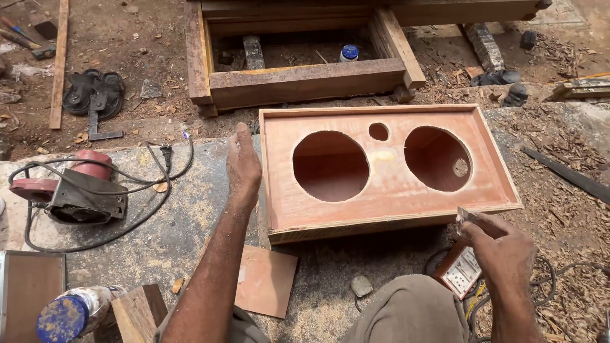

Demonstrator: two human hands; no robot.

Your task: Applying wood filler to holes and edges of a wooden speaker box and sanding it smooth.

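At far left a red power tool (70, 190) lies on the concrete slab (178, 216), its black cord looped around it. The left hand (243, 166) is raised edge-on, fingers straight and together, its grip empty, just beside the left end of the box (387, 190). The one wooden box lies open face up, long axis running left to right, slightly turned. Its panel has three round holes: two large, one small between them. At the box's near right corner, the right hand (499, 251) pinches a small flat piece (476, 219) touching the edge. Beneath it sits a socket board (459, 272).
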